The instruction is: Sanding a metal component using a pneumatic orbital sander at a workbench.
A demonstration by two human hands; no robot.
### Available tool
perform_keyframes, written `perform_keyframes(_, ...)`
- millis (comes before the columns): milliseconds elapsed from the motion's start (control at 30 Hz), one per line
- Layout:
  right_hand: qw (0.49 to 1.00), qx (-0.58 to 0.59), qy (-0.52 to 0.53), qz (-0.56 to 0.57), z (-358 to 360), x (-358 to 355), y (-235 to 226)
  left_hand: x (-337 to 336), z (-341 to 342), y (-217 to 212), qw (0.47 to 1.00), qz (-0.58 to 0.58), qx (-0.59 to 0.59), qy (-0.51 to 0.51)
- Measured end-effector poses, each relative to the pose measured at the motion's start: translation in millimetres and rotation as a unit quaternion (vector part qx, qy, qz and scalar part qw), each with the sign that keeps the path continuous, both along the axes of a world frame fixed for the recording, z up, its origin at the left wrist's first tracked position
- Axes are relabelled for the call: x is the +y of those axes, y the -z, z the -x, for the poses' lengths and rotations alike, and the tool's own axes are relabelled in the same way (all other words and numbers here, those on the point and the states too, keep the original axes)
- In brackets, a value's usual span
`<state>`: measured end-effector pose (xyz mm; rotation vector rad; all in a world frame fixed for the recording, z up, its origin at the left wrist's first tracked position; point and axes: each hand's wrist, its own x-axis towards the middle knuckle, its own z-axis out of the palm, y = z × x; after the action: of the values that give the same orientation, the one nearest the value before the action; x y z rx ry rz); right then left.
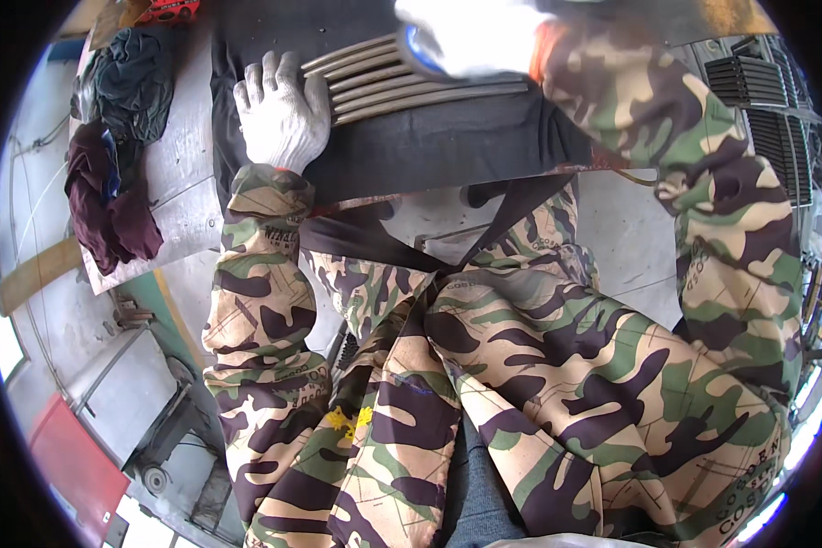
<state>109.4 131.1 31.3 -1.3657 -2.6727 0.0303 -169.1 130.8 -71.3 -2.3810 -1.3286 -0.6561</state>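
Observation:
Several slim, slightly curved metal bars (384, 87) lie side by side on a black cloth (429, 137). At their left ends rests my left hand (283, 114) in a white knit glove, palm down, fingers apart. Its thumb side is beside the bar ends, and nothing shows in its grasp. Over the right part of the bars is my right hand (484, 36), also white-gloved, washed out by glare and blurred. A blue, dark-rimmed edge (420, 50) shows under its left side; whether this is a held thing or part of the glove I cannot make out.
Crumpled dark green cloth (132, 82) and a maroon cloth (110, 201) lie on the grey surface at left. A rack of dark bars (758, 110) stands at right. A red panel (78, 457) is low at left. The black-covered table's near edge faces me.

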Motion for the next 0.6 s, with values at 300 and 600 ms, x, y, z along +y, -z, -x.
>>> perform_keyframes(300,0.999,0.008,-0.011,0.032,26,6,-8,9,2,10,0.999,-0.032,0.013,-0.014)
perform_keyframes(600,0.999,-0.015,0.015,0.039,34,12,-8,8,-1,7,0.995,0.058,0.032,-0.075)
